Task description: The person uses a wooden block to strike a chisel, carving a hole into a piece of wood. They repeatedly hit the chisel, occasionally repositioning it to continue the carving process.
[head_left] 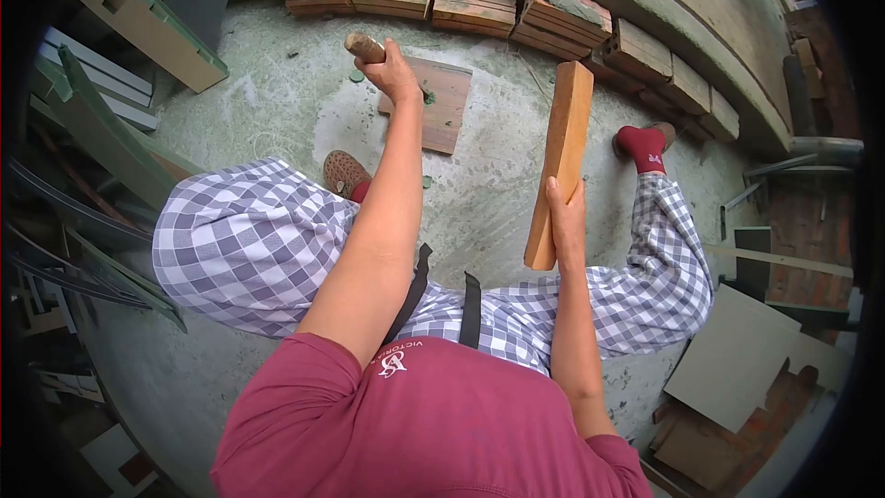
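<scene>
My left hand (397,77) is closed around a round wooden handle (363,47), whose top end sticks out on the thumb side. Whatever is at the handle's other end is hidden by the hand. Below it, a flat brown wooden board (448,122) lies on the floor with a few dark green bits on it. In my right hand (568,221) is a long, squared wooden block (564,129), gripped near its lower end and pointing away from me. The block is to the right of the board and apart from it.
A row of hollow bricks (475,11) runs along a concrete ledge (664,23) ahead. Cut panels and frame pieces (161,32) crowd the left side. Grey boards (733,355) lie at the right. My feet rest on either side of the concrete floor (489,194).
</scene>
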The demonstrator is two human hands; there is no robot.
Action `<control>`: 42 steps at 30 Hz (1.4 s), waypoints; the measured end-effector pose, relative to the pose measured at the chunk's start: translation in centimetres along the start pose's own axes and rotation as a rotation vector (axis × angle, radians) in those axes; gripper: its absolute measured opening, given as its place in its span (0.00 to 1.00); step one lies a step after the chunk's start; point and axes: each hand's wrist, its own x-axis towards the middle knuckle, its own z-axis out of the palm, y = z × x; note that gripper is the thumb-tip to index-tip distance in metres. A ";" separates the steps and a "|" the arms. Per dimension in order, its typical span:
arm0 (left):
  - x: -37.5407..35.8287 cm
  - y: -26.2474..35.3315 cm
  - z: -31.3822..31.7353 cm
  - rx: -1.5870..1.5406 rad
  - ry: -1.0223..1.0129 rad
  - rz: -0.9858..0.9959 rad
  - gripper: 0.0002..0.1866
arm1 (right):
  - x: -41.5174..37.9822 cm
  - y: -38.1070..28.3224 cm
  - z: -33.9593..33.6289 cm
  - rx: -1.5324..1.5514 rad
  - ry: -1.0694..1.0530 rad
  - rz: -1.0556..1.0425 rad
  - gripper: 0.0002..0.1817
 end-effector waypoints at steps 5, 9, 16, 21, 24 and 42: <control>0.2 -0.6 -0.2 0.025 -0.083 0.025 0.31 | 0.1 -1.1 0.3 -0.050 -0.010 -0.039 0.31; 0.1 -1.4 0.1 0.034 -0.168 0.107 0.31 | 0.9 -6.8 0.2 -0.141 -0.080 -0.201 0.35; -0.7 -1.3 0.3 0.100 -0.207 0.135 0.30 | 2.9 -20.2 2.7 -0.294 -0.063 -0.690 0.42; -1.1 -2.1 0.4 -0.005 -0.189 0.196 0.29 | 7.5 -21.4 7.5 -1.067 -0.462 -0.804 0.39; 0.1 -3.7 0.6 -0.071 -0.218 0.291 0.27 | 8.4 -24.4 8.6 -1.170 -0.594 -0.758 0.39; -2.0 -1.2 0.9 0.018 -0.294 0.195 0.28 | 7.7 -26.6 9.1 -0.799 -0.425 -0.839 0.40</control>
